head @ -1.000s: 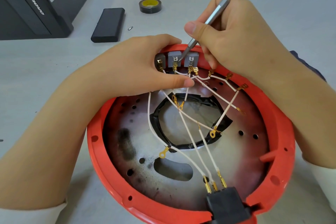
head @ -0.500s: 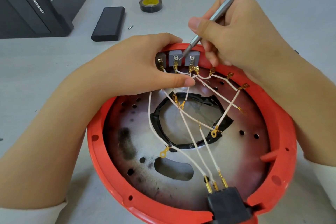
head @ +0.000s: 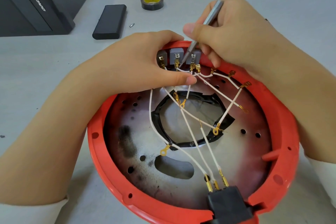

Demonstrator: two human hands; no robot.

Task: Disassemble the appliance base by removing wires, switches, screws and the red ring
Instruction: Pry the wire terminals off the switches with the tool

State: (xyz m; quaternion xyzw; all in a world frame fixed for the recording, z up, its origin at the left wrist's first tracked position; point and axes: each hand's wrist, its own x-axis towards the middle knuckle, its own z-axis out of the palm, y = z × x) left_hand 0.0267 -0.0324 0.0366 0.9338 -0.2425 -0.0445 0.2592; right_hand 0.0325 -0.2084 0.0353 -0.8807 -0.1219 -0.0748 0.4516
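Grey tabletop (head: 45, 82) runs under everything I can see, with the base (head: 181, 160) lying open side up right below me. Nearest me, one black plug block (head: 229, 205) sits in the ring (head: 109, 178), three brass spade lugs pushed into it. I judge the ring stiff moulded plastic, light, best held by its rim; the metal plate inside looks thin, and its sooty patch could smear. The wires (head: 190, 132) are thin, white and limp, so I would pull them by their brass lugs, never mid-run; I count several crossing, exact number unclear. One taped hole opens at the plate's middle. At the far rim stand three grey switches (head: 176, 56), small and probably snap-fitted. My left hand (head: 138, 65) grips the rim beside them, thumb pressing on the wires. My right hand (head: 236, 38) pinches one slim driver (head: 203, 29), tip between two switches. Beyond lie one black case (head: 111, 22), one loose bit (head: 132, 25), one tape roll (head: 152, 2) and one dark computer tower (head: 36, 2).
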